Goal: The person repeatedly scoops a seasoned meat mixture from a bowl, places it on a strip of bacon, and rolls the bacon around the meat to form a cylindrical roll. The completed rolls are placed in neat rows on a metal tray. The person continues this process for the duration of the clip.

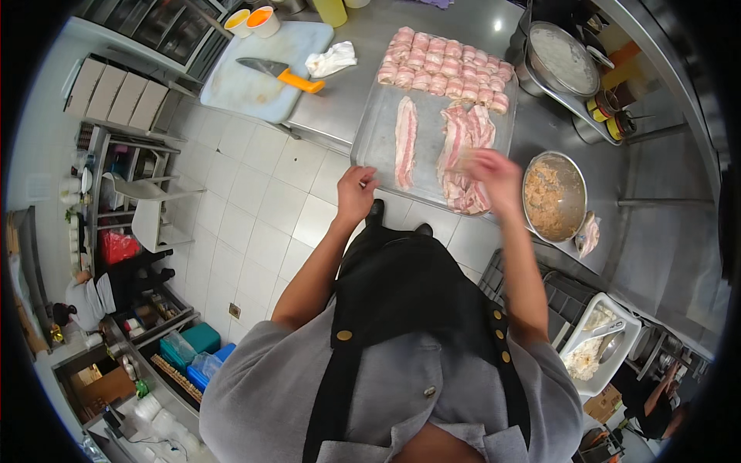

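A metal tray (379, 136) holds rows of bacon-wrapped rolls (443, 63) at its far end. One bacon strip (406, 142) lies lengthwise on the tray's bare left part, and a pile of raw bacon strips (457, 133) lies to its right. Over the near part of the pile is my right hand (492, 173), blurred; whether it holds a strip I cannot tell. My left hand (357, 188) hovers by the tray's near left corner, fingers bent and apart, with nothing seen in it. A steel bowl (583, 197) of orange-pink filling (545, 199) stands right of the tray.
A cutting board (231, 81) with an orange-handled knife (298, 80), a crumpled white cloth (332, 59) and two tubs (263, 22) are at the far left. A metal pot (564, 58) stands at the far right. A white container (602, 347) sits lower right. Two other people work farther off.
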